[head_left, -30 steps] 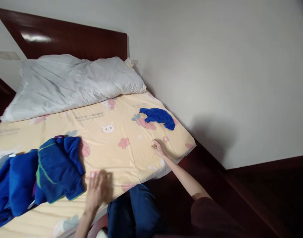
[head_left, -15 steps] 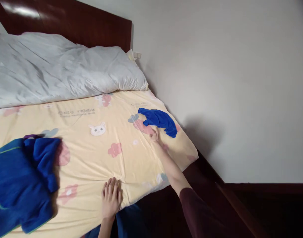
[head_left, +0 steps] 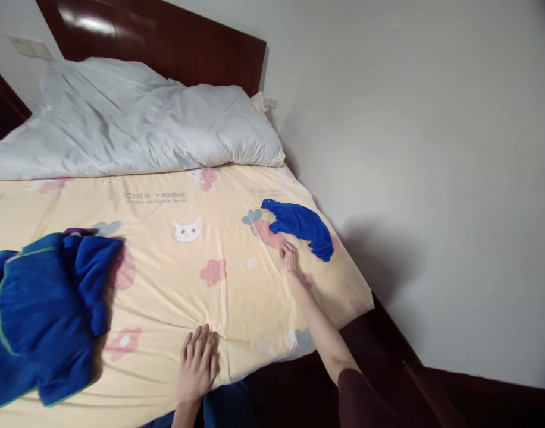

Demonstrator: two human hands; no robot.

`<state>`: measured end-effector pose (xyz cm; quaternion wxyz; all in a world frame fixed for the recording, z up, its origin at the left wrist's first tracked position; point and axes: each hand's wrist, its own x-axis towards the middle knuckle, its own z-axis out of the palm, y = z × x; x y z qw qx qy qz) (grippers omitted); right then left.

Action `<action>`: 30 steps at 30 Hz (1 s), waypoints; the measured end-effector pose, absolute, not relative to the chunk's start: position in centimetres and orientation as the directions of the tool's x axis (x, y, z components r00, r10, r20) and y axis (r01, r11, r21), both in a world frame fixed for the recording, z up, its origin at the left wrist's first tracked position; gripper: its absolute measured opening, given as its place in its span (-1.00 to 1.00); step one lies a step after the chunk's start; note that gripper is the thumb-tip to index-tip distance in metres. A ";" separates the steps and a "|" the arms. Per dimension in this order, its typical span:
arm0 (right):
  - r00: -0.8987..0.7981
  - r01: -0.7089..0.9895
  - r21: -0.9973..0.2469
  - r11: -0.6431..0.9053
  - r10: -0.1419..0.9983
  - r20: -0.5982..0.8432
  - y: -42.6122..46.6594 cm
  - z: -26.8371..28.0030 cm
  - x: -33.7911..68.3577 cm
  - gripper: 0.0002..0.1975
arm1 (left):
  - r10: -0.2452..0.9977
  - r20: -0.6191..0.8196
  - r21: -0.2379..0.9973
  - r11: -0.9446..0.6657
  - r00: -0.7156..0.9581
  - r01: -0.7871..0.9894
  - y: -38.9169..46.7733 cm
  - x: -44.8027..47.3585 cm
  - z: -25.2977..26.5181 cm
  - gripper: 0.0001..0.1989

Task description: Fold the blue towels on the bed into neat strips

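My left hand [head_left: 196, 364] lies flat on the yellow printed bed sheet [head_left: 159, 303] near the front edge of the bed, fingers stretched out, with wrinkles running from it. Farther off to the right, my right hand [head_left: 288, 258] rests on the sheet, its fingers loosely bent and apart with nothing visible in them. Just beyond those fingers is a crumpled blue cloth [head_left: 301, 224], thin and bunched, near the bed's right side. To the left lies a larger blue fleece-like cloth [head_left: 44, 309] with green edging, heaped in folds.
A grey-white quilt [head_left: 160, 128] is bunched across the head of the bed, against a dark wooden headboard [head_left: 187, 44]. A plain wall [head_left: 410, 148] runs close along the bed's right side. Wall sockets [head_left: 269, 103] show beside the headboard.
The camera has turned a little left, so the bed and quilt sit farther right in view. My right hand stays beside the small blue cloth; my left hand stays flat on the sheet.
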<state>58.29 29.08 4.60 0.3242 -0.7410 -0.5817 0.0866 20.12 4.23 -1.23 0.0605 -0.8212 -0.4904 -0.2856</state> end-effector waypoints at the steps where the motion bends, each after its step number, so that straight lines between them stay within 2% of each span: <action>1: 0.314 0.810 -0.570 -0.135 0.922 0.228 28.8 4.6 58.4 -0.60 | 0.771 0.529 0.182 -0.511 0.354 0.840 4.3 20.2 -1.2 -0.34; 8: 0.394 0.822 -0.485 -0.299 0.913 0.106 32.8 7.9 59.9 -0.56 | 0.765 0.538 0.162 -0.506 0.354 0.847 4.4 20.3 -0.9 -0.37; 13: 0.418 0.752 -0.572 -0.327 0.908 0.030 33.9 8.3 59.9 -0.57 | 0.754 0.546 0.134 -0.510 0.366 0.850 4.2 20.1 -0.9 -0.38; 17: 0.414 0.729 -0.615 -0.301 0.909 0.045 32.8 8.3 58.9 -0.55 | 0.762 0.539 0.140 -0.502 0.360 0.853 4.2 20.2 -0.9 -0.39; 20: 0.364 0.706 -0.672 -0.224 0.929 0.072 30.3 8.8 56.7 -0.54 | 0.767 0.544 0.156 -0.490 0.340 0.857 4.2 20.3 -0.9 -0.41; 24: 0.245 0.642 -0.762 -0.086 0.965 0.097 20.0 8.1 51.0 -0.56 | 0.771 0.539 0.164 -0.491 0.339 0.856 4.1 20.3 -0.9 -0.45; 26: 0.115 0.491 -0.871 0.005 0.991 0.070 11.4 6.9 47.6 -0.59 | 0.776 0.531 0.158 -0.485 0.340 0.860 4.1 20.4 -1.0 -0.47; 27: 0.051 0.446 -0.895 0.000 0.998 0.026 6.7 6.2 45.9 -0.59 | 0.779 0.528 0.157 -0.481 0.339 0.862 4.0 20.4 -1.1 -0.48; 29: -0.053 0.410 -0.912 -0.020 0.998 -0.046 -2.5 5.2 42.8 -0.58 | 0.789 0.515 0.177 -0.480 0.335 0.859 3.9 20.3 -1.4 -0.49; 30: -0.188 0.415 -0.910 0.025 0.980 -0.059 -6.5 4.9 41.3 -0.54 | 0.796 0.506 0.197 -0.481 0.331 0.854 3.8 20.3 -1.5 -0.51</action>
